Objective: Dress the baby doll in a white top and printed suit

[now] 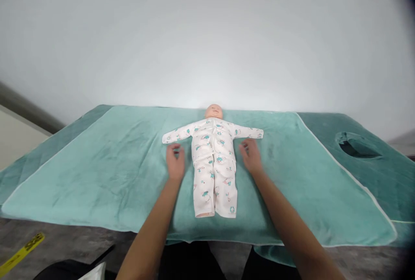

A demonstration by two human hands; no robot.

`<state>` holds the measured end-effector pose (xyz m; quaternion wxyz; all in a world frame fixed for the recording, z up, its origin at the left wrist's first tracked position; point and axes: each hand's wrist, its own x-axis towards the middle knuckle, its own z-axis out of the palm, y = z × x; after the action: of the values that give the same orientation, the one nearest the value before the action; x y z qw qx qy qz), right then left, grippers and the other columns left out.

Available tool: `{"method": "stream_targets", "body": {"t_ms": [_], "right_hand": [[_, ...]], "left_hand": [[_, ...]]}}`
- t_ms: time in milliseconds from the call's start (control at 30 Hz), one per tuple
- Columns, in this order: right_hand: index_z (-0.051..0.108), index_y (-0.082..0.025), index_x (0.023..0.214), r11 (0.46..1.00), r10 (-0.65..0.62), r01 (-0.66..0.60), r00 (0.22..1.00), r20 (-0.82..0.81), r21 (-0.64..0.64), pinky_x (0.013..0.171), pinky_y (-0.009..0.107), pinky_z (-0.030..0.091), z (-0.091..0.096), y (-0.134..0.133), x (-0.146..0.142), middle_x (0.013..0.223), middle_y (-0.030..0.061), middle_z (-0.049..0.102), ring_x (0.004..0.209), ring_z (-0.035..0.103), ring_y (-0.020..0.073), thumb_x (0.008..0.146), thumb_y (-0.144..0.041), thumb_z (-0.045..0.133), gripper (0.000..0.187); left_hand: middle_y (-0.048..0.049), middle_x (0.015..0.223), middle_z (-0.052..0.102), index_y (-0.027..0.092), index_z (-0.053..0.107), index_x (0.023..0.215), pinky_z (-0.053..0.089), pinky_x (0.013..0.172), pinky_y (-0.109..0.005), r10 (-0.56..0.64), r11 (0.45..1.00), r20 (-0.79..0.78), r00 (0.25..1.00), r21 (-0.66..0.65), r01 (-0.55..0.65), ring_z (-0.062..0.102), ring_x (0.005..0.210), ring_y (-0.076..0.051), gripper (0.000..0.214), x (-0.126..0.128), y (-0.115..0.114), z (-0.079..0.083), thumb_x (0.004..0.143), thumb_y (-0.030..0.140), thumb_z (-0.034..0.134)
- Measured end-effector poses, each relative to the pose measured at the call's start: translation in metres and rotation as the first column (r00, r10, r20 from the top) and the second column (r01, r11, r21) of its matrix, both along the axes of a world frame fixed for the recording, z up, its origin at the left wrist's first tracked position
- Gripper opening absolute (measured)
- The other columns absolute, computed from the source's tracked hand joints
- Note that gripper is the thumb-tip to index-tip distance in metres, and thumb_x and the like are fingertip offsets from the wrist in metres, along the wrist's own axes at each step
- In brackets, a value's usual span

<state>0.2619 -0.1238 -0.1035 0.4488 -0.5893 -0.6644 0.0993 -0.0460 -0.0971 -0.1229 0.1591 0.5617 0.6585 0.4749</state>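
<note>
- Green blanket (pixel 97 176) over bed (pixel 324 128), beside pale wall (pixel 207 37); grey floor (pixel 68 239) below.
- Clothed doll (pixel 214 112) between left hand (pixel 175 162) and right hand (pixel 251 155), each grip loosely apart.

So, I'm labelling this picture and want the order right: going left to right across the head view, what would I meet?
Yellow strip, left hand, doll's pants, right hand, dark oval hole.

Between our left hand (pixel 175 164) and right hand (pixel 252 157) we see a white outfit (pixel 204 148) printed with teal and pinkish motifs; beneath the hands, a mint-green blanket (pixel 113 165) edged in white; beyond them, a pale grey wall (pixel 207 37).
</note>
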Motion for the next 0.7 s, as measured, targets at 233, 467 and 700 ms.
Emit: {"method": "stream_targets", "body": {"t_ms": [233,467,700], "right_hand": [[0.064,-0.027,0.124,0.973,0.19,-0.205,0.971,0.145,0.101,0.102,0.047,0.047,-0.018,-0.022,-0.035,0.122,0.0115,0.061,0.114,0.057,0.0295,0.093,-0.045,0.059,0.036],[0.071,-0.025,0.112,0.976,0.113,-0.136,0.984,0.139,0.168,0.095,0.044,0.048,-0.022,-0.015,-0.033,0.107,0.0094,0.067,0.103,0.057,0.0261,0.101,-0.031,0.045,0.029],[0.07,-0.023,0.102,0.982,0.056,-0.053,0.998,-0.014,0.181,0.091,0.043,0.049,-0.027,-0.03,-0.025,0.099,0.009,0.065,0.097,0.057,0.0251,0.101,-0.035,0.043,0.03]], "left_hand": [[-0.0086,0.124,0.053,0.026,0.064,0.122,0.045,0.108,-0.041,-0.374,0.892,-0.138,0.917,0.218,0.397,0.055,0.121,-0.023,0.034,0.041,-0.037,-0.005,0.089,0.027,0.059],[-0.01,0.105,0.06,0.021,0.068,0.104,0.049,0.096,-0.041,-0.173,0.919,-0.235,0.956,0.312,0.242,0.058,0.105,-0.024,0.023,0.047,-0.039,0.009,0.098,0.029,0.048],[-0.0124,0.113,0.061,0.021,0.063,0.1,0.048,0.099,-0.046,-0.196,0.887,-0.333,0.922,0.34,0.311,0.057,0.11,-0.025,0.019,0.04,-0.051,0.006,0.098,0.026,0.045]]}}
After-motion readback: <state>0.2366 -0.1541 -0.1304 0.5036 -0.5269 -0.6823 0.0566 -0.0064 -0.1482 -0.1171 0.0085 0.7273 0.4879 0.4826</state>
